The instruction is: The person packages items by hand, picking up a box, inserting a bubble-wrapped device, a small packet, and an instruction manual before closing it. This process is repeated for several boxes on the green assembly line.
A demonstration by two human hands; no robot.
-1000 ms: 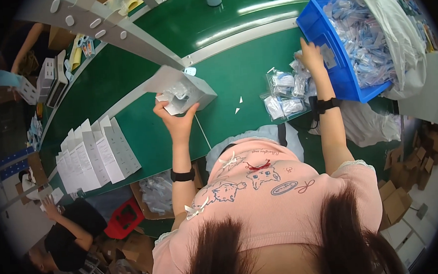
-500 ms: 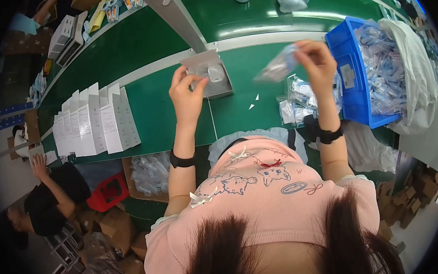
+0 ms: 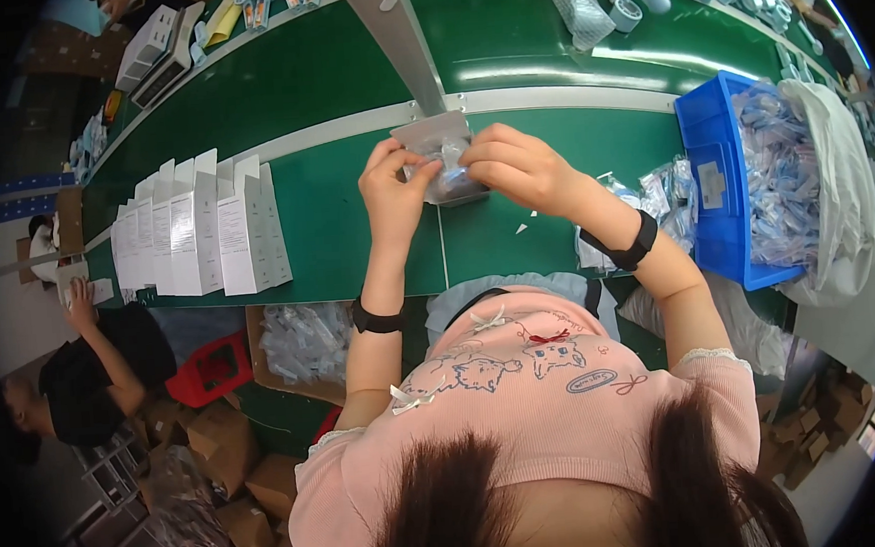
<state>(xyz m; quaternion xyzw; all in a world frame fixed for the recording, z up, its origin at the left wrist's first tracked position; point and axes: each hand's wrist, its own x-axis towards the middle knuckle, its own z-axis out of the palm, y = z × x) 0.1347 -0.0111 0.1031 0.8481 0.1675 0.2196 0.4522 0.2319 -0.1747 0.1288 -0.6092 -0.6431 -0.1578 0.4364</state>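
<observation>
A small open white box [image 3: 431,129] stands on the green bench in front of me, its lid flap raised at the far side. My left hand [image 3: 392,191] pinches the box's left side, with the thumb reaching over the opening. My right hand [image 3: 521,171] has closed fingers at the box's right side, on a small clear plastic bag [image 3: 455,175] with a bit of blue, which lies in the mouth of the box. My fingers partly hide the bag and the box's contents.
Several upright white boxes [image 3: 190,238] stand in a row at left. A blue bin [image 3: 719,201] full of small bags stands at right, with loose clear packets [image 3: 668,194] beside it. A metal post [image 3: 398,35] rises behind the box. Another person's hand [image 3: 82,303] is at far left.
My right hand has moved left with the plastic bag, from near the blue bin to the open box. My left hand stays at the box. The view has shifted slightly.
</observation>
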